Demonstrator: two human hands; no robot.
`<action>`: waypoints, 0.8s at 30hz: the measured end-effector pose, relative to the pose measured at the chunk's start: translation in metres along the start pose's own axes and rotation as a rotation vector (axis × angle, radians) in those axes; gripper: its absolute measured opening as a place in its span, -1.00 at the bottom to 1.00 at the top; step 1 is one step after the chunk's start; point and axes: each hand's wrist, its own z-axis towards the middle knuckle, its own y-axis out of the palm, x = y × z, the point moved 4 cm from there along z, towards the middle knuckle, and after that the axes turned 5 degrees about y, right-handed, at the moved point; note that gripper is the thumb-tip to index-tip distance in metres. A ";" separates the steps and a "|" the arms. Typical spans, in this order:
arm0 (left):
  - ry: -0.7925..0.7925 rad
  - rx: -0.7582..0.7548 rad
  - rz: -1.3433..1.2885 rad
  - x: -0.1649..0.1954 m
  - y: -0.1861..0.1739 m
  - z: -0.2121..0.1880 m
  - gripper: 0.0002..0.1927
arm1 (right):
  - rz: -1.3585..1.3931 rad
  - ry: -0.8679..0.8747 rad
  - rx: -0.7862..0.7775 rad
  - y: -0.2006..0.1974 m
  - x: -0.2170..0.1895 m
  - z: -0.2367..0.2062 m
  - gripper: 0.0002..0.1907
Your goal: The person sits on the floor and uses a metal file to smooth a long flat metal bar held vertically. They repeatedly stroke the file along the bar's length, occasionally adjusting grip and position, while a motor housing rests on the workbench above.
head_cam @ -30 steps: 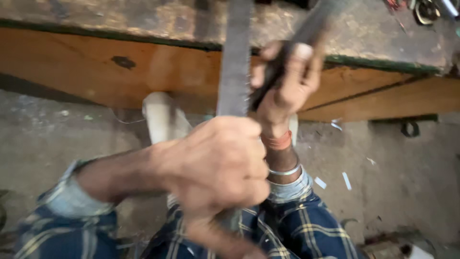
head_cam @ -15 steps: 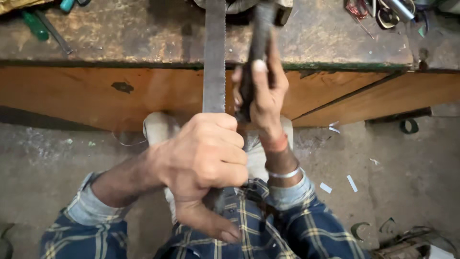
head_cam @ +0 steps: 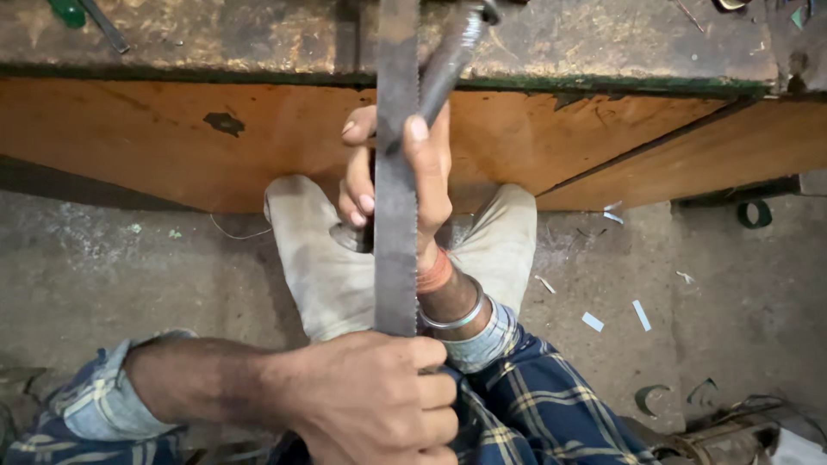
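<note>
My left hand (head_cam: 370, 396) is closed around the near end of a long flat grey metal blade (head_cam: 396, 129) with small teeth along its right edge. The blade runs straight away from me to the workbench top (head_cam: 215, 39). My right hand (head_cam: 435, 185), with a metal bangle and an orange band at the wrist, grips a round grey metal bar (head_cam: 448, 60). The bar slants up to the bench edge just right of the blade, and the blade crosses over the fingers of that hand. Where the blade and the bar end on the bench is cut off by the frame.
An orange wooden panel (head_cam: 172, 146) fronts the bench below a green rim. My two pale dusty shoes (head_cam: 310, 250) (head_cam: 504, 241) stand on the concrete floor. White scraps (head_cam: 642, 314) and a dark ring (head_cam: 754, 213) lie at the right. A green-handled tool (head_cam: 65, 10) rests on the bench.
My left hand has drawn back toward me along the line of the blade, so more of the blade shows. My right hand has stayed on the round bar.
</note>
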 end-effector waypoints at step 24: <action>-0.325 -0.060 -0.190 0.000 -0.022 -0.014 -0.63 | -0.298 -0.304 0.336 -0.079 -0.007 0.019 -0.40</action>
